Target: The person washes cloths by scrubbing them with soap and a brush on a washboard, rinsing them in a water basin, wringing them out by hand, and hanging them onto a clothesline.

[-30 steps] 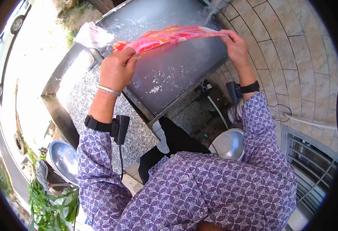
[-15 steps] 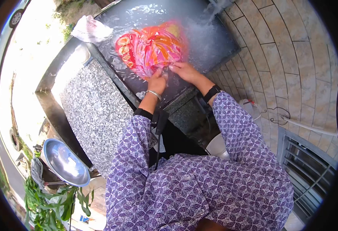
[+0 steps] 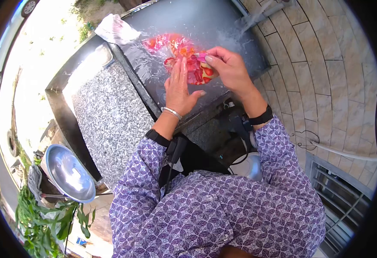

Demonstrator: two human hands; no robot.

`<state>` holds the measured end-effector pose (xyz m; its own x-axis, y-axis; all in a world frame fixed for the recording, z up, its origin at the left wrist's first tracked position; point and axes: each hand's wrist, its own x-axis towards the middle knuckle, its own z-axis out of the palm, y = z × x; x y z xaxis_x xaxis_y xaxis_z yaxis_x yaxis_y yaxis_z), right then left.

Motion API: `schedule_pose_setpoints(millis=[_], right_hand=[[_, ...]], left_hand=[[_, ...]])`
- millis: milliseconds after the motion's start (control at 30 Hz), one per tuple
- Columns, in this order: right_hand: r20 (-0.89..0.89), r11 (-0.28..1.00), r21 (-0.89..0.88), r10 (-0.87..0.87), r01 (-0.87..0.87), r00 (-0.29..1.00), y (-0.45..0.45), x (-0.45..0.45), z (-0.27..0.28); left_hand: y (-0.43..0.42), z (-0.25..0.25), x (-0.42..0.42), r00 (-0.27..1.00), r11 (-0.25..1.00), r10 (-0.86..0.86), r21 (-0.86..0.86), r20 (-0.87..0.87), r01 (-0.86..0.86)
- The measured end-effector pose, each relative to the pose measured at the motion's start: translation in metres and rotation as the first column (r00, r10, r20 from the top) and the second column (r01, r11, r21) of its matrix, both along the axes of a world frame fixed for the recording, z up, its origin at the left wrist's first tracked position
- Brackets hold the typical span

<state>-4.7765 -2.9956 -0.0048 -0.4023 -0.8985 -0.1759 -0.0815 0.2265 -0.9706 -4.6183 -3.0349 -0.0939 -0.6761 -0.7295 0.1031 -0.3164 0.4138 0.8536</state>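
Note:
A wet cloth (image 3: 196, 76) patterned in red, pink, orange and yellow is partly lifted at the near side of the dark water-filled basin (image 3: 205, 104). The rest of it lies under the water. My right hand (image 3: 232, 73) pinches a bunched edge of the cloth between thumb and fingers. Against the cloth's left side rests my left hand (image 3: 180, 94), its fingers stretched out and its thumb apart. Whether its fingertips press on the fabric I cannot tell.
Water pours from a pipe (image 3: 268, 13) at the basin's far right. A pale cloth (image 3: 116, 30) hangs over the left rim. Beside it is a speckled stone slab (image 3: 111, 116), with a metal bowl (image 3: 70, 174) lower left. A tiled wall (image 3: 321, 81) stands on the right.
Both hands have come apart and moved up over the cloth. The right hand has raised a bunched part of it, while the left has straightened its fingers. More of the cloth is underwater.

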Motion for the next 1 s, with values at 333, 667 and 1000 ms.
schedule_pose_setpoints(millis=[333,667,1000], right_hand=[[-0.041,0.9,-0.436,0.013,-0.029,0.999,0.017,-0.005,0.122],[0.142,0.903,0.349,-0.315,0.25,0.938,0.053,-0.032,-0.066],[0.967,0.992,0.081,-0.103,0.1,0.232,0.04,0.058,-0.11]], left_hand=[[-0.04,0.011,-0.041,0.955,0.978,0.093,0.206,-0.281,-0.035],[-0.027,0.058,-0.017,0.917,0.949,0.055,0.307,-0.395,0.075],[0.027,0.048,0.028,0.882,0.72,0.107,0.648,-0.459,0.25]])
